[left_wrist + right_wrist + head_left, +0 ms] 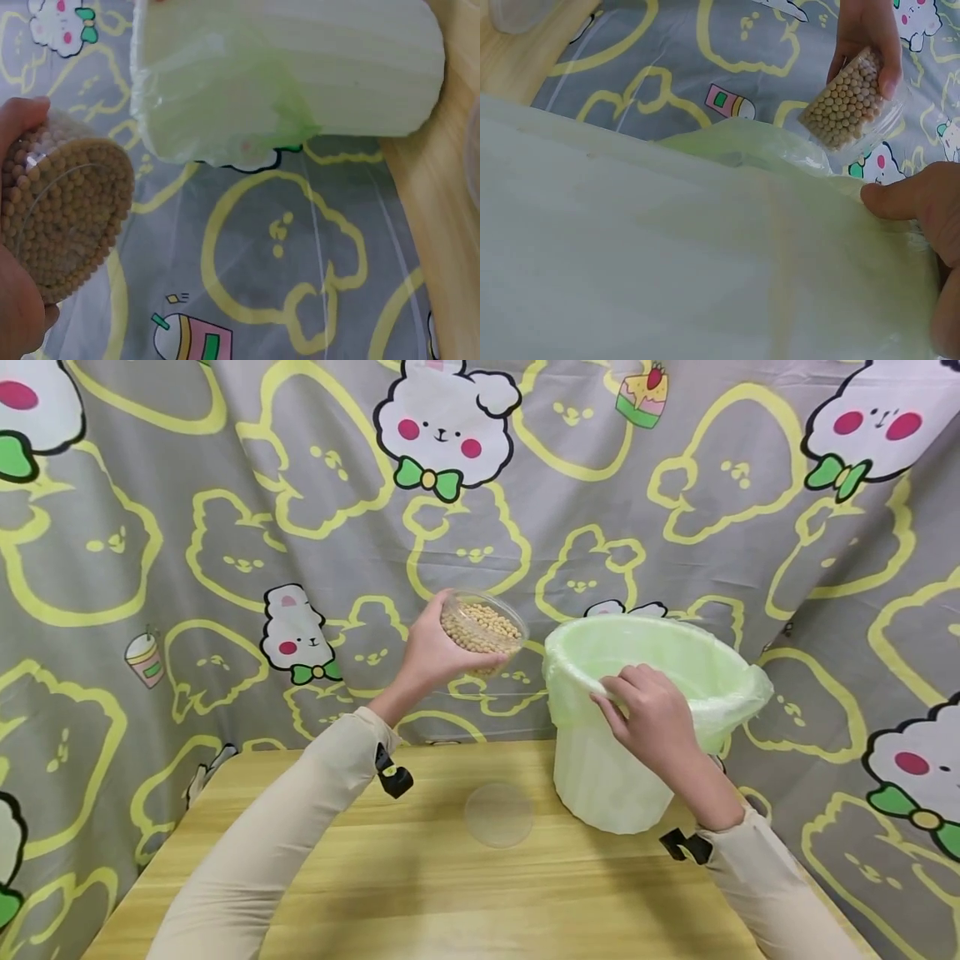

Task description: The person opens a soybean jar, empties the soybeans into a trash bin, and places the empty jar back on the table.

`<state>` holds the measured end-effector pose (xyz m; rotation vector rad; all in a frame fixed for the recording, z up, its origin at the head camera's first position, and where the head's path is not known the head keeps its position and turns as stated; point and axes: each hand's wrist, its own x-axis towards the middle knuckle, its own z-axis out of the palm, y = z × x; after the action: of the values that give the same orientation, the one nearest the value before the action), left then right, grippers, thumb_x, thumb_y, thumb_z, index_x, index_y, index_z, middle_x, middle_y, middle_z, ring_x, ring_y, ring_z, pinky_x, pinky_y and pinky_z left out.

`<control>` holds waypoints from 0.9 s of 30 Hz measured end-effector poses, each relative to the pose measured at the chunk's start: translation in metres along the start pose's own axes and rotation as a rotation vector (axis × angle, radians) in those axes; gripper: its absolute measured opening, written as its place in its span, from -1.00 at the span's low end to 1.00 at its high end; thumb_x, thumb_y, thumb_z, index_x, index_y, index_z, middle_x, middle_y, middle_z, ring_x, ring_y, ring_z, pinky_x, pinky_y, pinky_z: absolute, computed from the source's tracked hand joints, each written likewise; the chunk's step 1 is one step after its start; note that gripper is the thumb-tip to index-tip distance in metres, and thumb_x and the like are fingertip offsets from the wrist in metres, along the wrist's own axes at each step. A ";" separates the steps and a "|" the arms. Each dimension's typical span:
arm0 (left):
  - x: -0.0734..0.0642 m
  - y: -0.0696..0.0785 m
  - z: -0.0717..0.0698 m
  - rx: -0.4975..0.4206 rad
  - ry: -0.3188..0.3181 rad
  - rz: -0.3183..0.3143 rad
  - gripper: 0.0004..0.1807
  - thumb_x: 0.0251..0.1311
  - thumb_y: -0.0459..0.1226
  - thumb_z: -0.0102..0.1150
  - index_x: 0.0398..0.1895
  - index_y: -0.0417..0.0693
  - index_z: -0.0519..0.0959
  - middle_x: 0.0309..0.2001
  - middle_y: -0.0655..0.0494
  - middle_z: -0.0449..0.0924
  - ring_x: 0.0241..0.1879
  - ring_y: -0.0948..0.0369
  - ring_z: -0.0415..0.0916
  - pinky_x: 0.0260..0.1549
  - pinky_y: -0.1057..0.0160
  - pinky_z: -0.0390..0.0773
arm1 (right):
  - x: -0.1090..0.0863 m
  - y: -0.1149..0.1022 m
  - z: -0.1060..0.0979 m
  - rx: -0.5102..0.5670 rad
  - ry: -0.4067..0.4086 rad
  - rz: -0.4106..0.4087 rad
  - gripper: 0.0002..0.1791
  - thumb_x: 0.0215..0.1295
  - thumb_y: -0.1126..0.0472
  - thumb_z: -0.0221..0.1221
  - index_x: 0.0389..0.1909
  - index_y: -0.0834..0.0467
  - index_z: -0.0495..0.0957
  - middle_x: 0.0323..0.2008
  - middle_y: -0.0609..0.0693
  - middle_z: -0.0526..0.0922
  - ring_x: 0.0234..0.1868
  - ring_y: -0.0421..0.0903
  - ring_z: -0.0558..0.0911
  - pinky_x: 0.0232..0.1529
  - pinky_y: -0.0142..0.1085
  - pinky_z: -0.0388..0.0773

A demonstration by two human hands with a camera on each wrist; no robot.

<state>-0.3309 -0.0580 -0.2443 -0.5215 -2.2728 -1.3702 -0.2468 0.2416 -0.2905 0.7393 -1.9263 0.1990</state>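
My left hand (437, 647) grips a clear round plastic tub of dried soybeans (483, 635), raised above the table and tilted toward the bin. Its bean-filled base (71, 217) faces the left wrist camera. To the right stands a white trash bin (611, 777) with a pale green plastic liner (731, 689) folded over its rim. My right hand (651, 718) pinches the near side of that lined rim; in the right wrist view the thumb (892, 199) presses the outside. What lies at the bin's bottom is hidden.
A clear round lid (498, 815) lies flat on the wooden table (420, 877), left of the bin. Behind the table hangs a grey patterned curtain (480, 552), close to the bin's back.
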 end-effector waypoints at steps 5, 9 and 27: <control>0.004 0.007 0.007 0.017 -0.047 -0.004 0.34 -0.42 0.11 0.73 0.55 0.08 0.19 0.33 -0.03 0.42 0.27 0.03 0.43 0.19 -0.05 0.57 | -0.001 0.001 0.000 0.010 0.029 -0.015 -0.63 0.40 0.07 0.27 -0.36 0.35 0.68 -0.53 0.14 0.56 -0.50 0.09 0.47 -0.48 -0.12 0.45; 0.007 0.016 0.013 0.045 -0.053 -0.012 0.38 -0.47 0.14 0.73 0.56 0.12 0.18 0.36 0.01 0.41 0.29 0.04 0.41 0.19 -0.04 0.56 | 0.000 0.000 0.000 0.031 0.042 -0.008 -0.41 0.56 -0.12 0.03 -0.38 0.32 0.69 -0.55 0.11 0.56 -0.51 0.06 0.47 -0.48 -0.12 0.43; 0.020 0.033 0.043 0.230 -0.043 0.016 0.40 -0.52 0.24 0.69 0.56 0.14 0.20 0.41 0.12 0.40 0.37 0.08 0.35 0.19 -0.08 0.54 | 0.000 -0.001 0.003 0.026 0.044 -0.020 -0.41 0.55 -0.09 0.05 -0.41 0.34 0.70 -0.56 0.13 0.55 -0.52 0.08 0.48 -0.49 -0.09 0.47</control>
<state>-0.3379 -0.0035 -0.2267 -0.4948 -2.4142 -1.0809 -0.2486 0.2395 -0.2926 0.7652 -1.8766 0.2266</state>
